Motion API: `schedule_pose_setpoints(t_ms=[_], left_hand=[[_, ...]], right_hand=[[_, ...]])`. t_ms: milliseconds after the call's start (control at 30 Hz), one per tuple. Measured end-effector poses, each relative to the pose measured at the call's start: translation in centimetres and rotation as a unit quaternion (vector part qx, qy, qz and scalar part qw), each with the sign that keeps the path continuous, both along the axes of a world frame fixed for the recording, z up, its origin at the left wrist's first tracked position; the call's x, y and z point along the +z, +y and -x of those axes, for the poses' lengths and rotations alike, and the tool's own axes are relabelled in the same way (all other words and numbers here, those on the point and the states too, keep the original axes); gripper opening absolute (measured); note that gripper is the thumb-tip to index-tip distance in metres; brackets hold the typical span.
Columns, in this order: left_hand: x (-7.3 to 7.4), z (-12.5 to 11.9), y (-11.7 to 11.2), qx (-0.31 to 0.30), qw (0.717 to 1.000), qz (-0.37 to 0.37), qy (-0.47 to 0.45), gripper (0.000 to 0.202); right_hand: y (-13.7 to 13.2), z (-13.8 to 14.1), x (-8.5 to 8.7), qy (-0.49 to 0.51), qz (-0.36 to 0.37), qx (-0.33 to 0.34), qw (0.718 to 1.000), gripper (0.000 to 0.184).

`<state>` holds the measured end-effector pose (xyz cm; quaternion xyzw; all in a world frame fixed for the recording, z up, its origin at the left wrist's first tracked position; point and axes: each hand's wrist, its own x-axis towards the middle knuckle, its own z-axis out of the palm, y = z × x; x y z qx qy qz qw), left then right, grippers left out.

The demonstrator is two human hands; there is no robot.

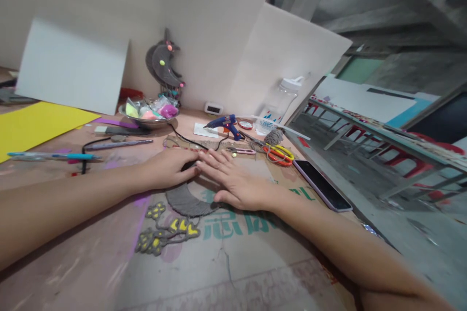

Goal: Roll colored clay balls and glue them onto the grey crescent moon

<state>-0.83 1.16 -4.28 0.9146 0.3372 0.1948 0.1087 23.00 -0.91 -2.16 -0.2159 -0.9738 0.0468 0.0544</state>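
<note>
My left hand (170,168) and my right hand (233,179) lie flat side by side on a grey yarn-wrapped crescent piece (186,201) that rests on a sheet of printed cardboard (233,233). Both hands have their fingers stretched out and pressed down on the crescent's upper part, fingertips touching near the middle. Only the lower curve of the crescent shows below the hands. Small grey and yellow heart shapes (166,230) on cords lie just in front of it.
Behind the hands lie a blue glue gun (226,123), orange-and-yellow scissors (279,154), a twine ball (273,136), a metal bowl of coloured bits (149,112), pens (51,156), yellow paper (32,123) and a finished crescent (164,65). A phone (321,185) lies at the right edge.
</note>
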Motion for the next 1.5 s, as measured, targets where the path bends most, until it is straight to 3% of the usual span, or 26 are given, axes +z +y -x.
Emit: schedule_pose_setpoints(t_ms=[233, 367, 500, 633, 733, 867, 967, 1133, 1367, 1500], left_hand=[[0.1, 0.0, 0.1, 0.002, 1.0, 0.008, 0.007, 0.026], [-0.1, 0.1, 0.2, -0.018, 1.0, 0.01, -0.021, 0.025], [0.0, 0.0, 0.0, -0.003, 1.0, 0.005, -0.011, 0.025], [0.4, 0.0, -0.1, 0.003, 1.0, 0.01, 0.014, 0.025], [0.5, 0.0, -0.1, 0.007, 1.0, 0.014, 0.015, 0.026], [0.2, 0.0, 0.1, -0.007, 1.0, 0.011, -0.003, 0.028], [0.0, 0.0, 0.1, -0.005, 1.0, 0.005, -0.006, 0.027], [0.1, 0.0, 0.1, 0.002, 1.0, 0.004, 0.007, 0.025], [0.3, 0.1, 0.0, 0.004, 1.0, 0.021, 0.012, 0.027], [0.3, 0.1, 0.0, 0.005, 1.0, 0.023, 0.012, 0.026]], right_hand=[[0.0, -2.3, 0.4, -0.037, 0.032, -0.047, 0.998, 0.081], [-1.3, -0.8, 0.4, -0.031, 0.031, -0.003, 0.999, 0.089], [-0.1, 0.3, -0.3, -0.01, 0.011, 0.005, 1.0, 0.087], [1.4, -2.0, -0.1, -0.026, 0.006, -0.049, 0.998, 0.084], [0.6, -3.1, 0.4, -0.04, 0.021, -0.043, 0.998, 0.086], [-0.9, -1.4, 0.5, -0.029, 0.031, -0.004, 0.999, 0.092], [-0.5, 0.2, -0.1, -0.015, 0.02, 0.009, 1.0, 0.092], [1.5, -1.2, -0.5, -0.009, 0.012, -0.032, 0.999, 0.083], [0.7, -3.0, 1.0, -0.022, 0.011, -0.019, 1.0, 0.088], [0.6, -3.4, 3.3, 0.026, 0.0, -0.064, 0.998, 0.069]])
